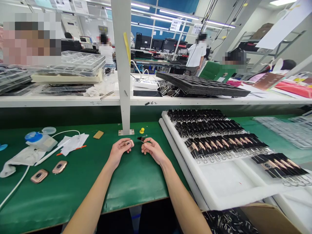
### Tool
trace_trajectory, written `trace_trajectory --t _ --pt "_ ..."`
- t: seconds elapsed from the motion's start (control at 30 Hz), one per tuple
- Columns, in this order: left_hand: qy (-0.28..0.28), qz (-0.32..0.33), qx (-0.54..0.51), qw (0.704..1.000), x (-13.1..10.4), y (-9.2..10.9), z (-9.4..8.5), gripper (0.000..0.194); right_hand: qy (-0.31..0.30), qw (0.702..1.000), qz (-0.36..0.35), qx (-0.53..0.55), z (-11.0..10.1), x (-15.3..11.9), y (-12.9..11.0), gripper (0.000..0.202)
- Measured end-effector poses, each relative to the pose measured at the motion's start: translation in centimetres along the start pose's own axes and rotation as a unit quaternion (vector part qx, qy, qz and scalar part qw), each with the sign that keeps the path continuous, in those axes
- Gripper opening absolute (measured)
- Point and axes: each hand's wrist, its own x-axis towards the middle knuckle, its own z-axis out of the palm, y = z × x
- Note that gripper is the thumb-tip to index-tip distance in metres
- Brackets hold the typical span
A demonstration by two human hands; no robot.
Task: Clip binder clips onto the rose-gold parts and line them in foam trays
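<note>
My left hand (119, 152) pinches a rose-gold watch case (130, 143) with a dark round sensor on its back. Just to the right, my right hand (152, 150) grips a black binder clip (140, 138) by its wire handle. The clip and the case are apart. Two more rose-gold cases, a nearer watch case (39, 175) and a farther watch case (59, 166), lie on the green mat (131, 185) at the left. On the right, a white foam tray (226, 178) bears rows of black binder clips (207, 128), several clamped on rose-gold cases.
A cardboard box of black clips (229, 222) stands below the tray. A white metal post (125, 81) rises behind my hands, beside a yellow pushpin-like piece (141, 130). A blue-capped bottle (40, 140), papers (73, 144) and a white cable lie left. Several people are beyond the shelf (60, 102).
</note>
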Motion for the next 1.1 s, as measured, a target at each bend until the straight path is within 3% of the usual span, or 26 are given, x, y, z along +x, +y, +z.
trace_trajectory --t 0.1,0.2,0.27,0.33,0.43,0.5,0.57,0.63,0.77,0.83,0.93,1.0,1.1 --pt "-0.003 0.002 0.002 1.0 0.0 0.0 0.0 0.044 0.041 0.999 -0.007 -0.021 -0.1 0.4 0.4 0.031" --pt "0.001 0.002 0.0 1.0 -0.1 0.0 0.0 0.045 0.118 0.985 -0.032 -0.126 -0.1 0.8 1.0 0.031" --pt "0.007 0.003 0.001 1.0 0.0 -0.1 0.1 0.046 0.195 0.945 -0.083 -0.249 0.3 0.9 1.5 0.026" --pt "0.021 0.008 0.001 1.0 0.1 -0.1 0.1 0.047 0.24 0.881 -0.155 -0.377 1.0 0.9 1.8 0.028" --pt "0.066 0.037 -0.017 0.997 0.3 -0.2 0.0 0.049 0.168 0.813 -0.214 -0.515 2.2 1.4 2.0 0.044" --pt "0.102 0.056 -0.03 0.993 0.5 -0.2 -0.2 0.05 0.095 0.786 -0.208 -0.575 2.9 2.1 2.2 0.039" --pt "0.121 0.063 -0.035 0.99 0.5 -0.2 -0.4 0.052 0.071 0.763 -0.194 -0.613 3.2 3.0 2.4 0.03" --pt "0.124 0.064 -0.034 0.99 0.5 -0.2 -0.6 0.053 0.096 0.752 -0.188 -0.624 3.3 3.7 2.6 0.028" --pt "0.121 0.062 -0.026 0.99 0.4 -0.2 -0.7 0.053 0.219 0.742 -0.196 -0.603 3.0 3.7 2.7 0.027" --pt "0.12 0.061 -0.02 0.991 0.4 -0.3 -0.7 0.053 0.242 0.749 -0.18 -0.591 2.7 3.2 2.5 0.025" --pt "0.107 0.056 -0.011 0.993 0.5 -0.3 -0.7 0.053 0.229 0.792 -0.152 -0.546 2.1 2.6 2.2 0.035" --pt "0.096 0.049 -0.003 0.994 0.5 -0.2 -0.6 0.054 0.221 0.853 -0.14 -0.451 1.7 2.5 2.0 0.037" --pt "0.086 0.036 0.005 0.996 0.4 -0.1 -0.5 0.057 0.188 0.96 -0.089 -0.188 1.1 2.5 1.8 0.037"
